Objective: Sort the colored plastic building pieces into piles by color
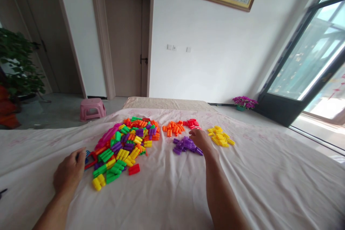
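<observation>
My left hand (69, 171) rests at the left edge of a mixed heap of plastic building blocks (126, 146), its fingers curled beside a red-framed piece (91, 160) with blue in it. Whether it grips anything is hidden. Over the right side of a purple block pile (186, 145) is my right hand (201, 139), fingers drawn together just in front of a red block pile (192, 124). What they hold, if anything, does not show. An orange block pile (174, 128) lies left of the red one, and a yellow block pile (220, 136) lies to the right.
A pale, wrinkled cloth (167, 201) covers the surface under the blocks. One red block (134, 169) lies at the heap's near edge. A pink bag-like thing (109, 136) shows behind the heap. Beyond stand a pink stool (93, 109) and potted magenta flowers (245, 102).
</observation>
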`<state>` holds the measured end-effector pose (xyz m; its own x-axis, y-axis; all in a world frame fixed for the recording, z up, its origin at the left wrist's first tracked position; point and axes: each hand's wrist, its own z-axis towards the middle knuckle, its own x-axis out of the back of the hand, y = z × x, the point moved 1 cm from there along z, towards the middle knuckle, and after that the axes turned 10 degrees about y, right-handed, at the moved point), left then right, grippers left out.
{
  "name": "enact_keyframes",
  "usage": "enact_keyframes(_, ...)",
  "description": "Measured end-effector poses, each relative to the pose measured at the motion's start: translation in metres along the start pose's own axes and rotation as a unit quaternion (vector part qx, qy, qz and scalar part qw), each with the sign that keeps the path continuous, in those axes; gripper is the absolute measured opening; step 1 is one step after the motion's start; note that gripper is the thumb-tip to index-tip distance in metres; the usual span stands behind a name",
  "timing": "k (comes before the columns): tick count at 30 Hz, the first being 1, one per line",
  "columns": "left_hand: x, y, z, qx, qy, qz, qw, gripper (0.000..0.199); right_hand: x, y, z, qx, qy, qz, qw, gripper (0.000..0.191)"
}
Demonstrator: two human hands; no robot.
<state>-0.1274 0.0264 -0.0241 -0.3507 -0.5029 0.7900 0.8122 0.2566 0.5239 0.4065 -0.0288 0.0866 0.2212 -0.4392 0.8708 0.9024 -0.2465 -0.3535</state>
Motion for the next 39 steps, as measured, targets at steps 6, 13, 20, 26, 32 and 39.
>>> enact_keyframes(6, 0.001, 0.001, -0.001, 0.002, 0.003, 0.001, 1.000, 0.069, -0.012, -0.048, -0.016, 0.122, -0.041, 0.112, 0.985, 0.027)
enact_keyframes(13, 0.001, 0.001, -0.003, -0.006, 0.010, -0.012, 1.000, 0.068, -0.058, -0.130, -0.075, 0.268, -0.163, 0.192, 0.930, 0.014)
enact_keyframes(20, -0.001, -0.001, -0.003, -0.012, 0.009, -0.008, 1.000, 0.069, -0.093, -0.156, -0.116, 0.335, -0.164, 0.140, 0.917, 0.019)
enact_keyframes(26, 0.000, 0.000, -0.002, 0.002, -0.002, -0.008, 1.000, 0.069, -0.099, -0.154, -0.115, 0.297, -0.193, 0.211, 0.911, 0.027)
enact_keyframes(32, -0.004, -0.003, 0.001, -0.002, -0.009, -0.008, 1.000, 0.071, -0.089, -0.134, -0.080, 0.226, -0.141, 0.296, 0.917, 0.017)
enact_keyframes(39, -0.005, -0.004, 0.001, -0.004, -0.009, -0.001, 1.000, 0.075, -0.066, -0.034, 0.011, 0.027, 0.075, 0.314, 0.946, 0.016)
